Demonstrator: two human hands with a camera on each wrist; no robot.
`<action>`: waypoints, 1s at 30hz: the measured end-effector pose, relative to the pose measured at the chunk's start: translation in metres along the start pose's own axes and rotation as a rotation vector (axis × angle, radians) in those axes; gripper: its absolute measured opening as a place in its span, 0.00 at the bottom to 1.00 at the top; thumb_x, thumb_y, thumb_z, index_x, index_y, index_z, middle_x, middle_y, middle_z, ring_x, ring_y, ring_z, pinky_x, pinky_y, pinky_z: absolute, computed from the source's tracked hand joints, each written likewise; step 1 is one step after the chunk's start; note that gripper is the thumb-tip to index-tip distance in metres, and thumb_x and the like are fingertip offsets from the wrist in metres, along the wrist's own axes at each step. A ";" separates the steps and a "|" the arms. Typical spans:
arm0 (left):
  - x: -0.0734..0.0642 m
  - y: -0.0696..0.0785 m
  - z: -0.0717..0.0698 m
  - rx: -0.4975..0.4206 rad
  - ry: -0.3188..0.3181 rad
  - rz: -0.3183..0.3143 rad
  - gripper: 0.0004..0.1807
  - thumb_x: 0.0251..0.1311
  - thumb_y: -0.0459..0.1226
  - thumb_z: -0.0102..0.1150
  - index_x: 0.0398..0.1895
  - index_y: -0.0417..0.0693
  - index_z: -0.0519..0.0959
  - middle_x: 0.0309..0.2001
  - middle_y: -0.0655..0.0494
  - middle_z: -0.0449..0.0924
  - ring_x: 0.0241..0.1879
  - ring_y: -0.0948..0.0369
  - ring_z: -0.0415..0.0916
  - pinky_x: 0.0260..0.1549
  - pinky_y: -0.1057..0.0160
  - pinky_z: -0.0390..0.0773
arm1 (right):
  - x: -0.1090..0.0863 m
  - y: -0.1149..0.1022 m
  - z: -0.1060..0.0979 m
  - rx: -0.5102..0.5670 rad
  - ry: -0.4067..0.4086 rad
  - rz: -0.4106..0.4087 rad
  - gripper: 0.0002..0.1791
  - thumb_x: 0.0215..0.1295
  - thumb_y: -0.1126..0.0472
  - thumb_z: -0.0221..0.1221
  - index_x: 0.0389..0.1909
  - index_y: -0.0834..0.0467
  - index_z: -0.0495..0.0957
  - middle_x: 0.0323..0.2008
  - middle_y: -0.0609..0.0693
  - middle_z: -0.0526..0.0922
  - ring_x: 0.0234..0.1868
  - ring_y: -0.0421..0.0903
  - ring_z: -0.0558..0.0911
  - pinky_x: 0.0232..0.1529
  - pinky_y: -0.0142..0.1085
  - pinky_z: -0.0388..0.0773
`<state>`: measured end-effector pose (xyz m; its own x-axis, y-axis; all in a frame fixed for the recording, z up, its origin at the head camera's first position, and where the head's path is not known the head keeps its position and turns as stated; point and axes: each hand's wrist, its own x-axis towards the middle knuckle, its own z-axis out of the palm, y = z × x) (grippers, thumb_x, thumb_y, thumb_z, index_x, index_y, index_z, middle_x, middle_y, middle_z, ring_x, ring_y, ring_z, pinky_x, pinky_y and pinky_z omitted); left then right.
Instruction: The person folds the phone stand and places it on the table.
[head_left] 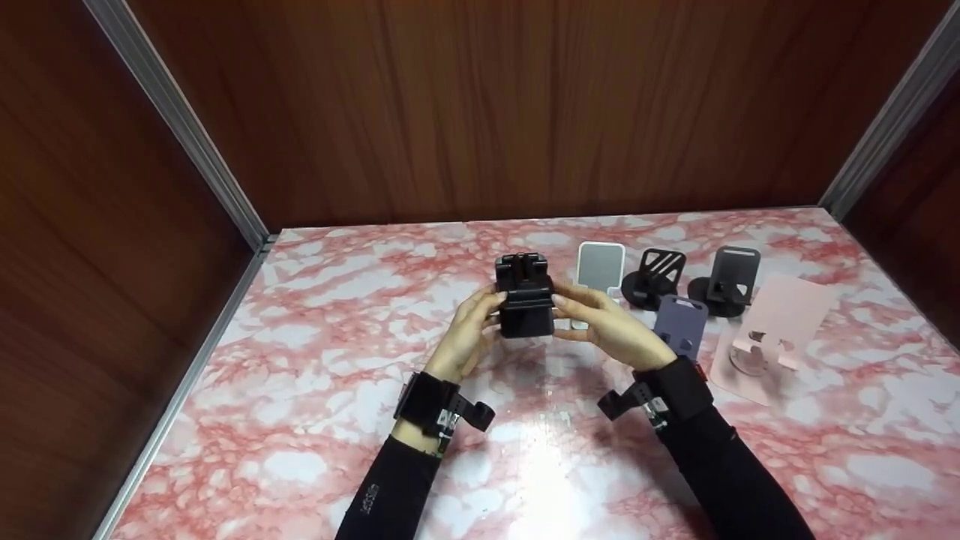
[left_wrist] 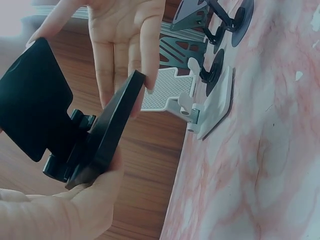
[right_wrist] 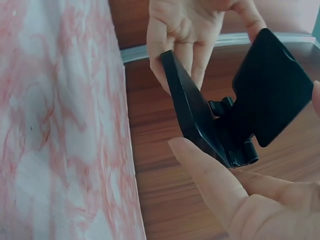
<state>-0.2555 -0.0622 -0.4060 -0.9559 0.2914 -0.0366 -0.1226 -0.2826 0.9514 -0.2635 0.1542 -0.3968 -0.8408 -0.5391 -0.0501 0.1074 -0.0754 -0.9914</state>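
While grips (head_left: 466,326) (head_left: 613,324) hold blk stand (head_left: 526,296), wht one (head_left: 601,264) part-hidden.

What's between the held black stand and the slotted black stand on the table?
In the head view: the right hand, then the white stand, which that hand partly hides.

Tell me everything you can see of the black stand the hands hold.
The black stand looks like smooth plastic: a thin plate with rounded corners joins a thicker slab at a hinge, the two opened at an angle. It is held above the table, left of the white stand in the head view. The left hand and right hand grip its opposite sides.
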 end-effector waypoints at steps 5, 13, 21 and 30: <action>-0.001 0.001 0.000 0.005 0.004 -0.013 0.33 0.63 0.41 0.45 0.69 0.39 0.52 0.48 0.51 0.73 0.43 0.60 0.70 0.47 0.64 0.74 | 0.001 0.000 -0.002 0.044 -0.016 -0.010 0.39 0.67 0.56 0.53 0.71 0.65 0.45 0.70 0.60 0.52 0.62 0.48 0.68 0.60 0.45 0.72; 0.000 0.001 0.001 0.003 0.006 0.024 0.31 0.63 0.37 0.46 0.69 0.37 0.54 0.50 0.48 0.75 0.41 0.61 0.73 0.47 0.64 0.77 | 0.000 0.000 -0.002 0.056 0.032 -0.017 0.40 0.62 0.62 0.58 0.70 0.64 0.47 0.66 0.62 0.58 0.58 0.45 0.72 0.56 0.44 0.76; 0.000 0.001 0.000 -0.010 -0.003 0.055 0.31 0.63 0.33 0.46 0.69 0.35 0.53 0.60 0.41 0.66 0.39 0.64 0.75 0.44 0.66 0.79 | -0.001 -0.001 -0.002 0.035 0.047 -0.038 0.39 0.60 0.66 0.59 0.70 0.63 0.51 0.60 0.59 0.66 0.52 0.44 0.78 0.52 0.40 0.79; 0.000 0.002 -0.001 0.027 0.048 0.057 0.29 0.61 0.31 0.49 0.67 0.36 0.58 0.51 0.46 0.72 0.37 0.64 0.77 0.40 0.66 0.81 | -0.001 -0.002 -0.002 -0.010 0.060 -0.058 0.39 0.59 0.69 0.59 0.69 0.62 0.53 0.57 0.59 0.70 0.47 0.43 0.81 0.50 0.40 0.80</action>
<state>-0.2561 -0.0633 -0.4048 -0.9730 0.2308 0.0042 -0.0605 -0.2724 0.9603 -0.2641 0.1564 -0.3953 -0.8759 -0.4826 0.0009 0.0521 -0.0964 -0.9940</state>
